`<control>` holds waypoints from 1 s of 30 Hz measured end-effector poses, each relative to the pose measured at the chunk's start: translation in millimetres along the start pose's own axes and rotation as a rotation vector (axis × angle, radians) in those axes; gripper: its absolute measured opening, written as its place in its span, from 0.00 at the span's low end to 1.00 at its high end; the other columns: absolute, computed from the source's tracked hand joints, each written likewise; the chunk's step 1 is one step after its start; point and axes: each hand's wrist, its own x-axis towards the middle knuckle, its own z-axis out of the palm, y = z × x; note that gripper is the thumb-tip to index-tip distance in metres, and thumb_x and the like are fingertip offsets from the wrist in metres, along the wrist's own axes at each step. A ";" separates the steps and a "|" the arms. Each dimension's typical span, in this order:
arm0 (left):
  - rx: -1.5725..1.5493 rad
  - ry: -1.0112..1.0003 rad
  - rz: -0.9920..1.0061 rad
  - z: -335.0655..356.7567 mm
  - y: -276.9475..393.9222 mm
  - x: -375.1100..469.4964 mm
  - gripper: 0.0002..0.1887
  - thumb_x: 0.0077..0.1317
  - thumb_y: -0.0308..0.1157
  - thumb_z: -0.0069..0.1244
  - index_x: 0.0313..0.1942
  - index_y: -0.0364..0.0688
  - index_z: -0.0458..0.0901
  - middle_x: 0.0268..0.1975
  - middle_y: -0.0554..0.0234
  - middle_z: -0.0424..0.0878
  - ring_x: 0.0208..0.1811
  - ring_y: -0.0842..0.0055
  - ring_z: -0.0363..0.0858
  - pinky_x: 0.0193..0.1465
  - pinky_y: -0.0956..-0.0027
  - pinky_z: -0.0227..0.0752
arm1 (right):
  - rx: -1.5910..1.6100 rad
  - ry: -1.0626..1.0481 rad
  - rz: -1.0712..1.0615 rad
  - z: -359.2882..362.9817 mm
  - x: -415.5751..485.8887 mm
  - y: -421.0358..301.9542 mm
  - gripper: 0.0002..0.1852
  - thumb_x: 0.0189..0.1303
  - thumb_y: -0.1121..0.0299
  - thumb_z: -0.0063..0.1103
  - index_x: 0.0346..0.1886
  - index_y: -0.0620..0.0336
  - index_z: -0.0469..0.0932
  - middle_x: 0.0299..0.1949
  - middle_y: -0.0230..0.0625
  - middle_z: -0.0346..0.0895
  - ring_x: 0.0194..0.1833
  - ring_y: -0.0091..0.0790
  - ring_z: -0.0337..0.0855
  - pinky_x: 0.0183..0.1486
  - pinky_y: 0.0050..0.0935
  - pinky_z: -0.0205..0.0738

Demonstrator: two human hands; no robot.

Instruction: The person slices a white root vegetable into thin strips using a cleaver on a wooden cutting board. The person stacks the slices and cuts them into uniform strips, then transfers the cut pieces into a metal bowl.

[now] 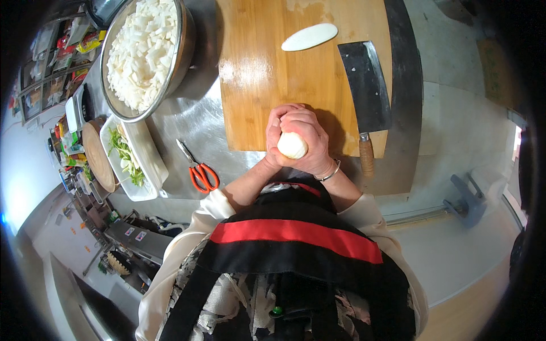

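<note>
My left hand (275,128) and my right hand (309,134) are clasped together around a rounded, peeled white vegetable (292,145), perhaps a radish, at the near edge of a wooden cutting board (251,98). Its pale round end faces me; the rest is hidden by my fingers. Beyond my hands, an oval white slice (309,37) lies on the board. To the right lies a cleaver (367,87) with a dark blade, its wrapped handle extending past the board's near edge.
At the upper left, a metal bowl (183,55) holds chopped white pieces. Red-handled scissors (202,176) lie on the steel table (175,117). A white tray (150,194) with green stems and a round wooden board (97,155) are further left. A grey stool (467,200) stands at the right.
</note>
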 end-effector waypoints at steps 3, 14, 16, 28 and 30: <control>0.162 -0.012 0.084 -7.2 10.1 -3.0 0.25 0.77 0.48 0.33 0.54 0.34 0.75 0.56 0.50 0.75 0.60 0.64 0.73 0.66 0.61 0.65 | 0.002 -0.008 0.038 -1.8 -2.3 -1.3 0.29 0.37 0.69 0.81 0.46 0.54 0.75 0.45 0.35 0.78 0.49 0.43 0.81 0.57 0.42 0.75; 0.706 -0.167 0.156 -40.5 62.2 -38.4 0.34 0.52 0.27 0.62 0.60 0.35 0.66 0.56 0.47 0.71 0.57 0.56 0.73 0.64 0.60 0.65 | 0.124 0.051 0.471 10.0 13.1 -25.4 0.21 0.51 0.72 0.76 0.47 0.60 0.75 0.39 0.32 0.80 0.40 0.22 0.80 0.44 0.25 0.77; 0.809 -0.117 0.168 -33.5 61.6 -40.4 0.36 0.52 0.30 0.63 0.60 0.34 0.65 0.54 0.46 0.70 0.55 0.55 0.72 0.61 0.59 0.67 | 0.182 0.070 0.630 15.4 22.5 -31.8 0.20 0.53 0.71 0.74 0.47 0.61 0.76 0.39 0.31 0.80 0.41 0.22 0.80 0.44 0.25 0.77; 0.084 0.142 -0.233 -28.2 49.0 -43.9 0.31 0.61 0.30 0.58 0.62 0.35 0.63 0.59 0.55 0.73 0.60 0.70 0.73 0.64 0.61 0.69 | 0.139 -0.140 0.897 37.7 43.3 -19.0 0.36 0.62 0.44 0.64 0.59 0.71 0.75 0.47 0.53 0.84 0.49 0.42 0.85 0.54 0.36 0.76; -0.187 0.180 -0.305 -29.7 47.6 -47.0 0.30 0.63 0.29 0.56 0.64 0.36 0.62 0.60 0.56 0.73 0.62 0.70 0.72 0.67 0.61 0.67 | -0.037 -0.319 0.882 21.3 45.1 -23.4 0.36 0.65 0.45 0.60 0.59 0.74 0.74 0.49 0.56 0.82 0.50 0.44 0.85 0.54 0.36 0.76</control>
